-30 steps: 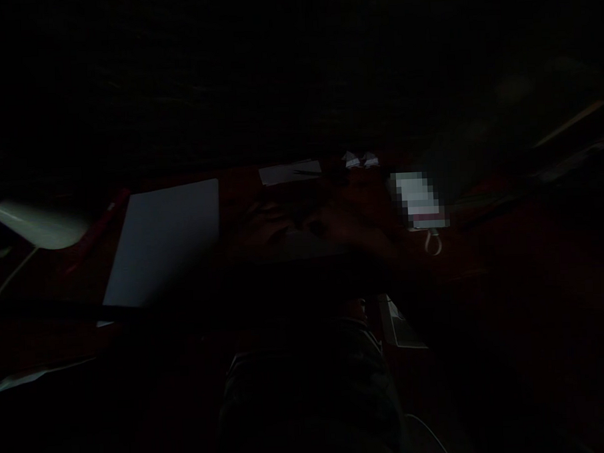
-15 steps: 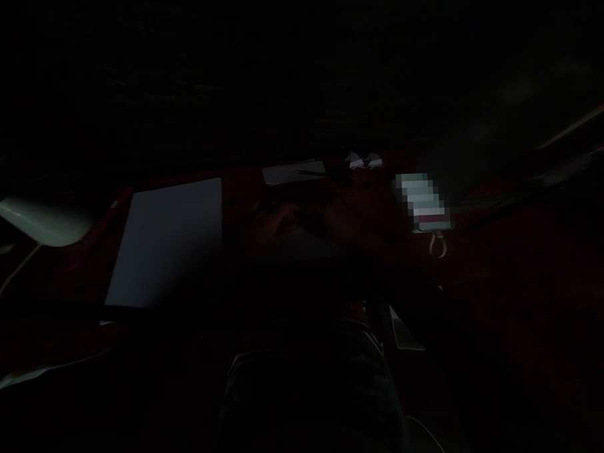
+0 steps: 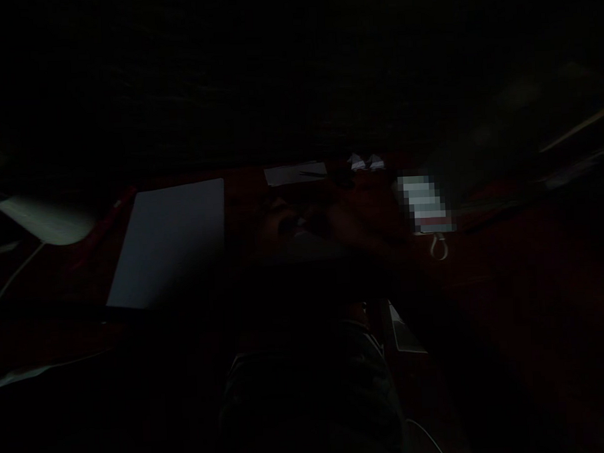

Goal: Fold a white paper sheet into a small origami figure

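Note:
The view is very dark. Over the middle of a reddish-brown table, my left hand (image 3: 276,226) and my right hand (image 3: 338,222) are close together with fingers bent inward. Between the fingertips shows a small pale piece of paper (image 3: 302,221), pinched from both sides; its shape is hard to make out. Beneath the hands lies a dim pale sheet (image 3: 315,247), partly covered by them. Just beyond my right hand are dark scissors (image 3: 340,178), their blades over a small paper slip (image 3: 284,176).
A large white sheet (image 3: 177,232) lies on the left, beside a long red object (image 3: 106,222) and a pale lamp-like shape (image 3: 51,221) with a cord. Two small folded paper shapes (image 3: 358,162) sit at the back. A phone-like object (image 3: 426,204), blurred out, with a loop strap lies right.
My left hand has shifted and its fingers have curled differently. A pale bit of paper now shows between the fingertips. The whole view has moved very slightly.

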Demonstrator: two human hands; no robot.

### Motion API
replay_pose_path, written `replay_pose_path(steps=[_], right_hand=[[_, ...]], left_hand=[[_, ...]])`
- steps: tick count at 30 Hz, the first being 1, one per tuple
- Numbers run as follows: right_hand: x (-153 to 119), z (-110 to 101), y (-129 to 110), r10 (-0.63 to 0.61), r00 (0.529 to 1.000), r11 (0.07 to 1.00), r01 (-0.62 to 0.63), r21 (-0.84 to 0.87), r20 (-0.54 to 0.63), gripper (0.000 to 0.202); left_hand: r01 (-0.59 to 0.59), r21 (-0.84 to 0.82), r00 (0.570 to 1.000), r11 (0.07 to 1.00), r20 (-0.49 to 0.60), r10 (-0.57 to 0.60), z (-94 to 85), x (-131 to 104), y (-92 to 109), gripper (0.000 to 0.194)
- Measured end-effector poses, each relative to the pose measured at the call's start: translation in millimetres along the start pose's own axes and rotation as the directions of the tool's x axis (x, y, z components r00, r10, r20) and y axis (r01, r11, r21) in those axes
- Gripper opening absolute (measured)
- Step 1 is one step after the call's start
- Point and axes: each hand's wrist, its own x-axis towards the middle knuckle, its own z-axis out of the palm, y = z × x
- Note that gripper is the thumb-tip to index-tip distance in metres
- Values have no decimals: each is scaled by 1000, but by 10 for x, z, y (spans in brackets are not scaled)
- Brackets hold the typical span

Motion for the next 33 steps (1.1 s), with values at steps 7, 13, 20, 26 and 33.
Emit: replay_pose_path(steps=[7,13,20,26,33], right_hand=[[31,27,10,-44,995,974,64,219,-95,9],[1,-25,-16,-108,988,974,127,186,-109,15],[-47,-28,-104,-54,983,994,36,-101,-174,28],[-61,-1,-178,-105,982,987,84,-137,-156,21],[-66,6,-219,-179,950,981,191,20,-256,13]], left_hand=[[-54,-244,992,968,-125,23,10,20,19,19],[-97,-215,980,972,-193,55,-58,17,85,23],[-121,-213,974,969,-213,75,-115,5,156,21],[-184,-187,962,965,-235,138,-191,19,174,28],[-178,-109,954,978,-263,145,-239,19,218,30]])
